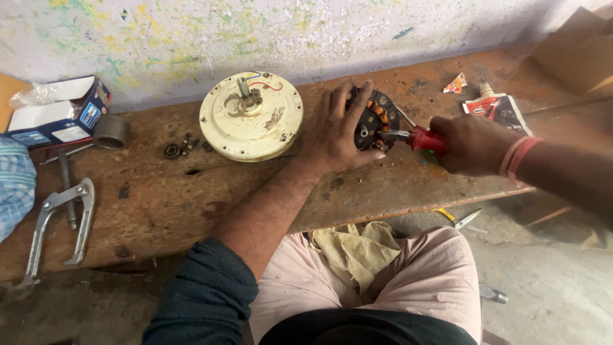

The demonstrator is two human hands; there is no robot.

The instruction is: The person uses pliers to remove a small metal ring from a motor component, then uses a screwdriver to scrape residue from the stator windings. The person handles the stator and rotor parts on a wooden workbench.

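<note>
A round stator [375, 120] with copper windings stands tilted on the rusty bench [179, 198]. My left hand [336, 128] grips its left side and holds it up. In my right hand [470, 144] is a red-handled screwdriver [418, 137] whose metal tip touches the stator's right face. A cream round motor housing [251, 116] with a shaft and coloured wires lies flat just left of my left hand.
A bearing and small bolts [182, 148] lie left of the housing. A metal ring [112, 131], a blue-white box [60, 114] and a metal puller tool [60, 220] sit at the left. A squeezed tube [498, 105] lies at the right. Scissors [463, 220] rest below.
</note>
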